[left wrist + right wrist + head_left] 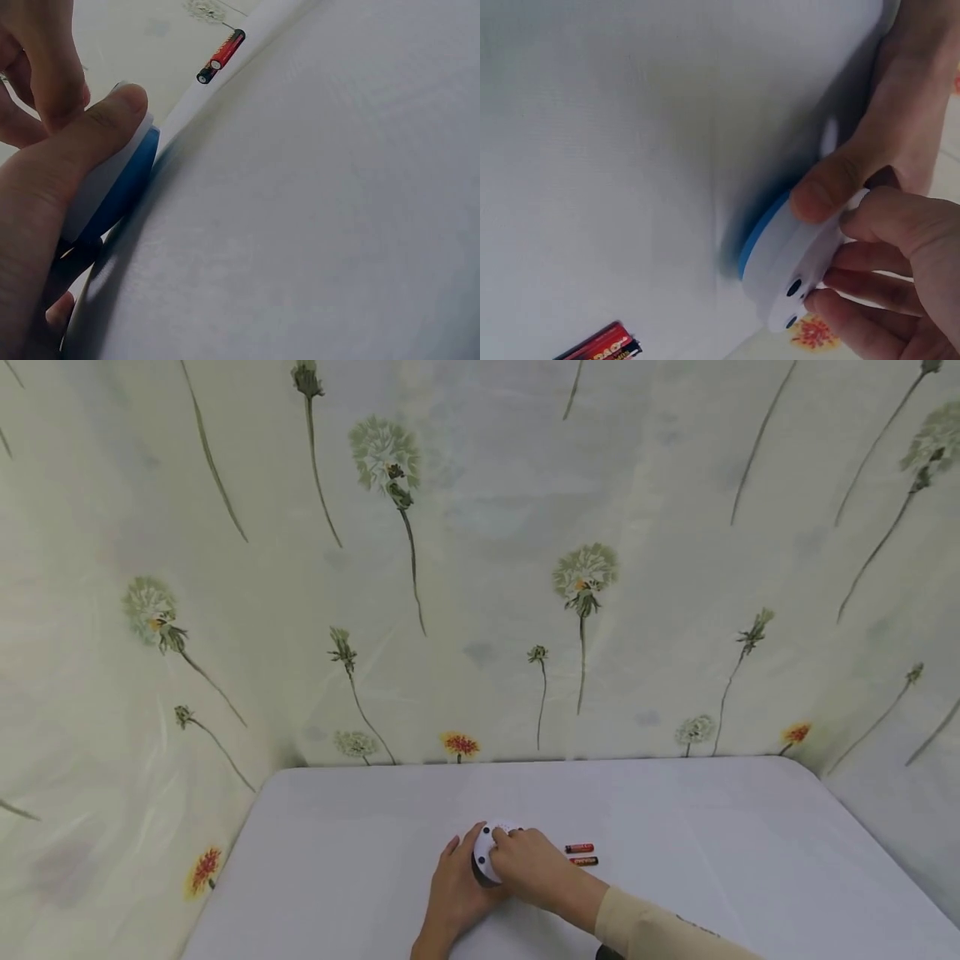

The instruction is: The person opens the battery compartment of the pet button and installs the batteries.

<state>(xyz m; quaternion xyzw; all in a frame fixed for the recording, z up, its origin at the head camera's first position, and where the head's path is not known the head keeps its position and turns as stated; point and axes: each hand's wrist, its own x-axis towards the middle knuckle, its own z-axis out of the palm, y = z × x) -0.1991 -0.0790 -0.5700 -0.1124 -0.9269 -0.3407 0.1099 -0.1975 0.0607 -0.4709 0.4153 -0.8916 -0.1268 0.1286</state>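
A round white device with a blue rim [486, 850] is tipped up, its white face with small black round spots turned upward. My left hand [459, 891] grips it from the left, thumb along the near edge and fingers round the far side. Bent over that face, my right hand [531, 867] has thumb and fingertips on the white surface, covering its middle. The left wrist view shows the blue side [127, 191] under my left thumb [120, 116]. In the right wrist view, my right fingers [870, 289] are curled at the spotted face; what they pinch there is hidden.
Two red-and-black batteries, one farther back [580, 848] and one nearer [584, 862], lie side by side just right of my hands. A white cloth covers the table [337, 835]. Behind it hangs a flower-printed curtain [480, 568].
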